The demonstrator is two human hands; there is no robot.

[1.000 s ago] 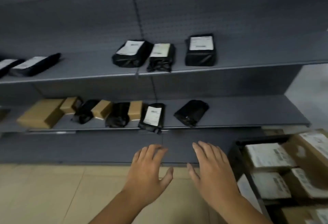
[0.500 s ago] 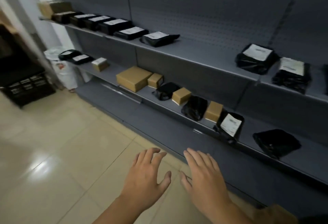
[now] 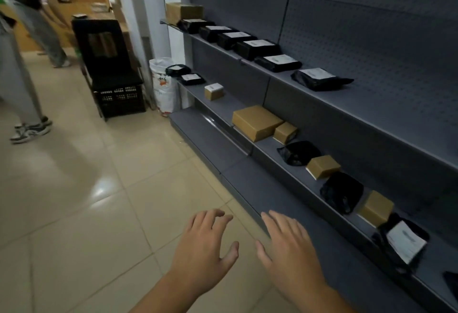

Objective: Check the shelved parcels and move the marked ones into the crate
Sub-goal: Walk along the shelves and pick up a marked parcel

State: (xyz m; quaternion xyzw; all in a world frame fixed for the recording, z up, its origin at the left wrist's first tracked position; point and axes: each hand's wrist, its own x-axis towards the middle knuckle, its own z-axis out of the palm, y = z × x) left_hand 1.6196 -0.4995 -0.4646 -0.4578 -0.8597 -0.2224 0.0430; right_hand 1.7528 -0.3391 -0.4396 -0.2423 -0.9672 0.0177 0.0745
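I am seeing beige floor tiles [image 3: 74, 213] reflecting light, and a black chair [image 3: 114, 75] standing beside a white pillar [image 3: 151, 15].

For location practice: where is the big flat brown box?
Head view, centre-right: the box lies on the middle shelf, a smaller brown box beside it.

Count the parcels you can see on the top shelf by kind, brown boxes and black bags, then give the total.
Brown boxes: 1
Black bags: 6
Total: 7
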